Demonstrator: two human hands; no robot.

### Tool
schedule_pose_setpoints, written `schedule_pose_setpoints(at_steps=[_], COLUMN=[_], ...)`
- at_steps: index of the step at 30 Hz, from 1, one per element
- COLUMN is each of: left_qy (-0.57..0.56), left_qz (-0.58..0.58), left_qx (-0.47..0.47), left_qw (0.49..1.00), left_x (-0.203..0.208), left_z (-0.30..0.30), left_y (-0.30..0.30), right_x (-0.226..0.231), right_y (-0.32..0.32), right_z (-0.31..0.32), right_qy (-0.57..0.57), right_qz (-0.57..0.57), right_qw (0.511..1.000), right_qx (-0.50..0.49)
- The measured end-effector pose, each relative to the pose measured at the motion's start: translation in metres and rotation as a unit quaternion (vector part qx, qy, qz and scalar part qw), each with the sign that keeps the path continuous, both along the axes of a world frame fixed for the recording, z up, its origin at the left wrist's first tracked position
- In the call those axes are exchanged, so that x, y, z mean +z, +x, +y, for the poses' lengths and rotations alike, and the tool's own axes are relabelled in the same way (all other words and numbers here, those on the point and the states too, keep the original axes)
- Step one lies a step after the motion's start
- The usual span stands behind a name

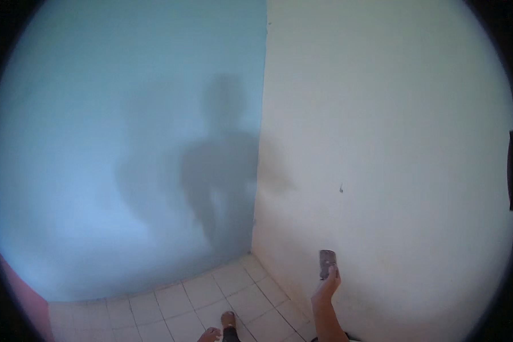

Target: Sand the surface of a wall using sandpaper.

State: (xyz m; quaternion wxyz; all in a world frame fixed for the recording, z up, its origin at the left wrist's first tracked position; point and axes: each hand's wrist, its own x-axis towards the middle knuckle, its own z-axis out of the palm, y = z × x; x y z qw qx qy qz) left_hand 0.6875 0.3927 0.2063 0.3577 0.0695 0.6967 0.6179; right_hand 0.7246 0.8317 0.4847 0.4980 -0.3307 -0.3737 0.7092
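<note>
Right fingers (334, 274) clamp a brown pad (327, 262), lower right! Left hand (210, 335), bottom: can't tell. Pale wall (416, 142) edges tiled floor (202, 293).

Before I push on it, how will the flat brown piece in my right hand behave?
The flat brown piece is probably fairly stiff: it extends past the right hand without drooping. It's held one-handed, so likely light. Its dull surface suggests little slipperiness.

From my head, the left fisheye camera faced forward and down into a corner (260, 142), near enough that the blue wall (85, 142) and the white wall (410, 137) filled most of its view, my right fingers (334, 272) and the tiled floor (202, 293) sitting low.
</note>
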Motion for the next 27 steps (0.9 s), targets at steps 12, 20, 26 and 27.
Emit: schedule_pose_setpoints(at_steps=[12, 20, 26, 27], left_qy=[-0.034, 0.111, 0.219, 0.219], left_qz=[0.425, 0.652, 0.697, 0.701], left_qx=[-0.096, -0.161, -0.089, -0.094], left_qw=[0.899, 0.733, 0.677, 0.673], left_x=[0.144, 0.349, 0.497, 0.495], left_z=[0.239, 0.398, 0.392, 0.378], left_y=[-0.419, -0.502, -0.519, -0.517], right_x=[0.078, 0.157, 0.254, 0.263], right_y=[-0.089, -0.155, -0.207, -0.213], right_z=[0.113, 0.098, 0.074, 0.054], right_qy=[0.318, 0.533, 0.574, 0.578], right_qz=[-0.106, -0.427, -0.435, -0.427], right_qw=[0.842, 0.573, 0.505, 0.508], right_qx=[-0.423, -0.453, -0.476, -0.475])
